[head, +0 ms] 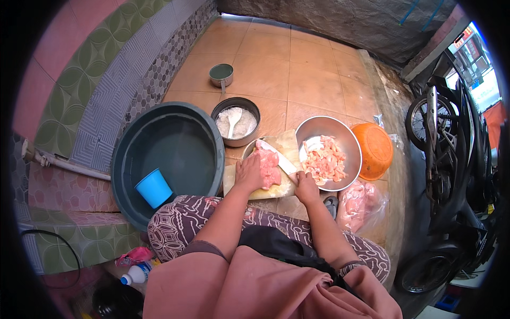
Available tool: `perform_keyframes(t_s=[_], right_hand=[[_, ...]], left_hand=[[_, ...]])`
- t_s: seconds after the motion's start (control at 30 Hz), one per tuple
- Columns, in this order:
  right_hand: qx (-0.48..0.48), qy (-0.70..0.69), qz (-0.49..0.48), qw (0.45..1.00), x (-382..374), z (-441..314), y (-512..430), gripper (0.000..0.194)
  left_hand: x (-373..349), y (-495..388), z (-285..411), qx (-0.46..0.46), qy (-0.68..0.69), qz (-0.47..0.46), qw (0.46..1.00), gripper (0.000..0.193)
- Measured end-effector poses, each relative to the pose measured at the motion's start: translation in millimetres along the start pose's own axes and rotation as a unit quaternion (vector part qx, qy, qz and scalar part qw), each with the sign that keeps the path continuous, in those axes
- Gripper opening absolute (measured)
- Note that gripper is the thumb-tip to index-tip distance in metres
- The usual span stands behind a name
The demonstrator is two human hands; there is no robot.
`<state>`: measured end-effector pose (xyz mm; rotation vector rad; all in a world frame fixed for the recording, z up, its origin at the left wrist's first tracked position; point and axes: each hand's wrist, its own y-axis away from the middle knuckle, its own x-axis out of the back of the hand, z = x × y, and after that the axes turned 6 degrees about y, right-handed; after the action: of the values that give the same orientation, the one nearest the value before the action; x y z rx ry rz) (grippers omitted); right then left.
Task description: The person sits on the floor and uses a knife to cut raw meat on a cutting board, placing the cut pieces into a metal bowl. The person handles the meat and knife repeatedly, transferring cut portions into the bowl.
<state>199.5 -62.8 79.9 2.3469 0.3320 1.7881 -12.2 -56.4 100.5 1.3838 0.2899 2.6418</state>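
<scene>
My right hand (307,188) is closed on the handle of a kitchen knife (281,160), whose broad blade lies at a slant against a slab of raw meat (269,165). The fingers of my left hand (248,174) rest flat on the meat's left side. Beneath the meat is a worn cutting board (287,190), with a round rim partly showing behind it. Just right of the board, a metal bowl (352,159) holds cut raw meat pieces (327,160). A clear plastic bag of raw meat (356,203) lies below the bowl.
At left stands a large tub of water (119,167) with a blue plastic dipper (153,188). Beyond the board are a pot of rice (258,115) with a white rice paddle (233,121) and a metal cup (221,75). An orange basin (374,151) and a motorcycle (450,167) stand at right.
</scene>
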Motion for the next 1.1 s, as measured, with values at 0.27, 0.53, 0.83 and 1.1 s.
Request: perform_keyframes(t_s=[0.27, 0.53, 0.83, 1.1], right_hand=[[-0.013, -0.035, 0.011, 0.999, 4, 6, -6, 0.032], [-0.062, -0.102, -0.024, 0.993, 9, 13, -11, 0.034], [-0.102, -0.206, -0.065, 0.971, 10, 26, -28, 0.039], [-0.132, -0.378, 0.000, 0.916, 24, 36, -34, 0.031]], left_hand=[[-27, -14, -7, 0.016, -0.072, 0.016, 0.997, 0.045], [-10, -29, -4, 0.092, 0.043, 0.002, 0.995, 0.035], [-35, -61, -26, 0.150, 0.410, 0.031, 0.899, 0.042], [-58, -48, -15, 0.186, 0.568, 0.056, 0.800, 0.038]])
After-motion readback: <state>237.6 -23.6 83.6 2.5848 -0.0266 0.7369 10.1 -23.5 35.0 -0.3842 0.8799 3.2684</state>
